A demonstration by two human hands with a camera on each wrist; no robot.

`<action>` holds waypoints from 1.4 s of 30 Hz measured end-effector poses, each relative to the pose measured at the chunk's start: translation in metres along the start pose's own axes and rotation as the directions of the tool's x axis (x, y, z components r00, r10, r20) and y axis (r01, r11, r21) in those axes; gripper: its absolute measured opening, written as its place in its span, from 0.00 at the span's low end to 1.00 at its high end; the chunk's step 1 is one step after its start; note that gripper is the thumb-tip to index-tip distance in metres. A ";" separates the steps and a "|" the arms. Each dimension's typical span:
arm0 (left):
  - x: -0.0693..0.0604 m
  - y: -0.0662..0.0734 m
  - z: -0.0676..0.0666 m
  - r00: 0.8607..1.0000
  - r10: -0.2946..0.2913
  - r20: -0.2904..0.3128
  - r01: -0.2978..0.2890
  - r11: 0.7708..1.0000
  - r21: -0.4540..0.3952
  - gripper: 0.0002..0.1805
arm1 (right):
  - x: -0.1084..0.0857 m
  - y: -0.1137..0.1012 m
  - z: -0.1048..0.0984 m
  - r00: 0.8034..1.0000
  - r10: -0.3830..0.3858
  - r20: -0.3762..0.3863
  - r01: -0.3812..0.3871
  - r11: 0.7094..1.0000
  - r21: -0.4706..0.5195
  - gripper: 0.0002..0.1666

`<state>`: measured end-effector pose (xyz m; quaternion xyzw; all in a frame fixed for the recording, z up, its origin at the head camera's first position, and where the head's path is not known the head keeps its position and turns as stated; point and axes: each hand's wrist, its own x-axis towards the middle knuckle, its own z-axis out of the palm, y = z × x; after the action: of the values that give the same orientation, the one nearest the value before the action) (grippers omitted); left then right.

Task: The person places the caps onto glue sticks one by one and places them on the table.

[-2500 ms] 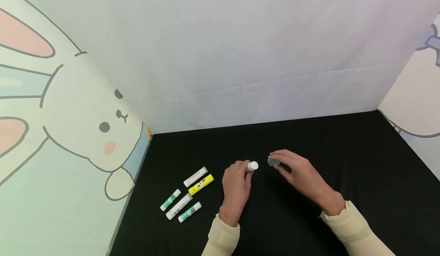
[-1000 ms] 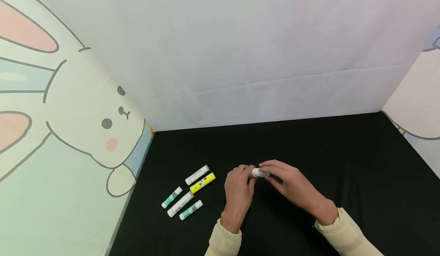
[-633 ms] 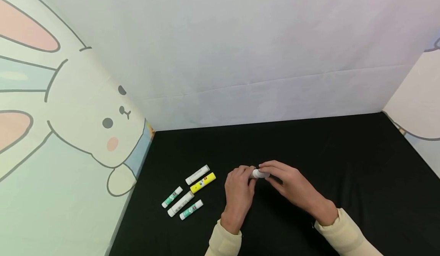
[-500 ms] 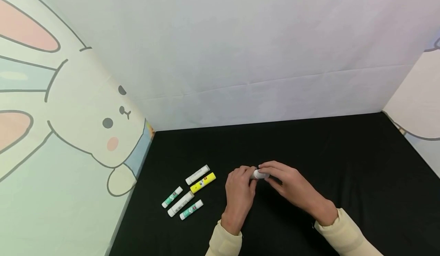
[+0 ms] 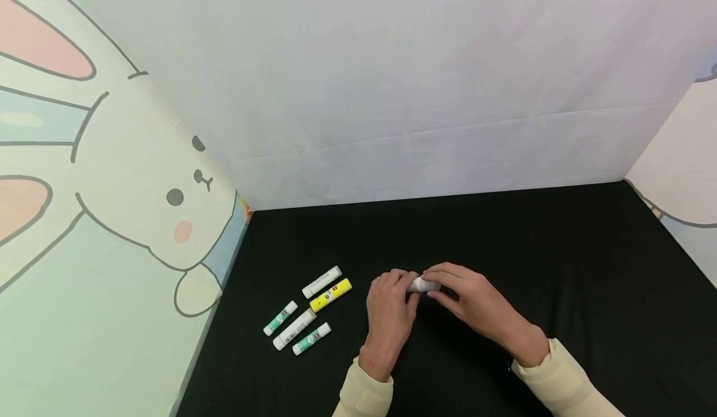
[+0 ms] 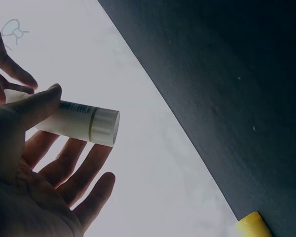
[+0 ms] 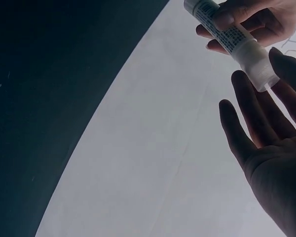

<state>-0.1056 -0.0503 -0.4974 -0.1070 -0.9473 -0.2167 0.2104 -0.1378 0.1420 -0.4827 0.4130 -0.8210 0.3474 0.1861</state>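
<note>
My left hand (image 5: 388,310) grips the body of a white glue stick (image 6: 76,121), its thumb on one side and fingers on the other. The stick's ridged base points away from the right hand. At the other end sits a translucent cap (image 7: 259,69), and my right hand (image 5: 478,295) holds it between thumb and fingers. Both hands are above the black cloth. In the right wrist view the printed label of the stick shows beside the left thumb. In the head view the fingers hide part of the cap.
To the left lie a white glue stick (image 5: 322,282), a yellow one (image 5: 330,295), another white one (image 5: 294,329) and two green-and-white ones, (image 5: 281,318) all on the black tablecloth (image 5: 482,230). A pale wall (image 5: 414,93) stands behind, with a cartoon rabbit panel (image 5: 134,174) at left.
Earlier the right hand held the cap apart from the glue stick; it has come left and the cap now covers the end. Lately the right thumb and fingers have shifted slightly on the cap.
</note>
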 end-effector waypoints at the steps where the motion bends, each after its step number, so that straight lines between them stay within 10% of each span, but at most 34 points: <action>1: 0.000 0.000 0.000 1.000 0.002 0.003 -0.002 1.000 -0.001 0.12 | 0.000 0.000 0.001 1.000 -0.002 0.001 0.002 1.000 0.000 0.30; 25: -0.005 -0.008 -0.001 0.992 0.130 0.007 -0.130 0.984 0.126 0.12 | -0.010 0.002 0.017 0.996 -0.069 -0.052 0.071 0.997 0.022 0.31; 30: -0.005 -0.009 -0.002 0.987 0.162 -0.019 -0.158 0.976 0.148 0.11 | -0.011 0.002 0.018 0.995 -0.077 -0.061 0.079 0.997 0.027 0.14; 42: -0.005 -0.011 -0.003 0.970 0.238 -0.041 -0.221 0.944 0.245 0.10 | -0.014 0.003 0.025 0.986 -0.130 -0.103 0.133 0.991 0.018 0.22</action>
<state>-0.1031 -0.0618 -0.5012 -0.1828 -0.9395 -0.0787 0.2787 -0.1328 0.1326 -0.5096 0.4505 -0.7771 0.3650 0.2449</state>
